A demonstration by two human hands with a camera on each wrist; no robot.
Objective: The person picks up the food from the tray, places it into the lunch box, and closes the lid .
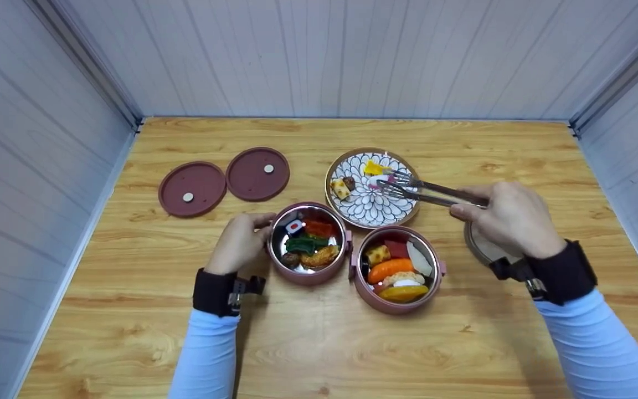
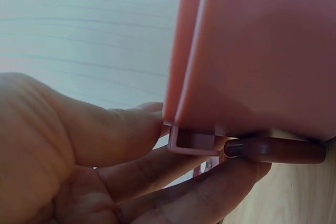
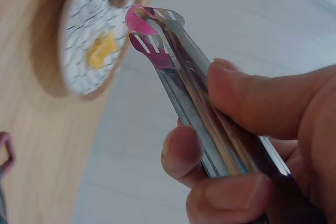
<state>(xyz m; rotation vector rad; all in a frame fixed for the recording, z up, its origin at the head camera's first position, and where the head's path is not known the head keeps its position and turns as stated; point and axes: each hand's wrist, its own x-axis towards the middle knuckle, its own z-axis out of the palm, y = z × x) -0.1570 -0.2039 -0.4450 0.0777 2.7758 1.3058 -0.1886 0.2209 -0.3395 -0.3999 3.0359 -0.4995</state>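
Observation:
My right hand [image 1: 513, 219] grips metal tongs [image 1: 441, 195] over a round plate with a petal pattern [image 1: 373, 215]. Between the tong tips is a pink-and-white food piece [image 3: 138, 22]. A yellow piece [image 1: 374, 168], a pale browned chunk [image 1: 340, 189] and a small brown ball [image 1: 349, 182] lie on the plate. On the left, my left hand [image 1: 241, 241] pinches the side of a pink lunch container [image 1: 309, 278], thumb and fingers at its small bracket [image 2: 193, 148]. Toy-like foods, including a green piece [image 1: 299, 245], fill this container.
Beside it stands a second pink container [image 1: 394, 306] holding several foods, among them an orange sausage shape [image 1: 391, 270]. Two dark red lids [image 1: 200, 183] [image 1: 252, 180] lie at the back left. Partly under my right hand is a round grey-beige item [image 1: 485, 246]. Walls border the table.

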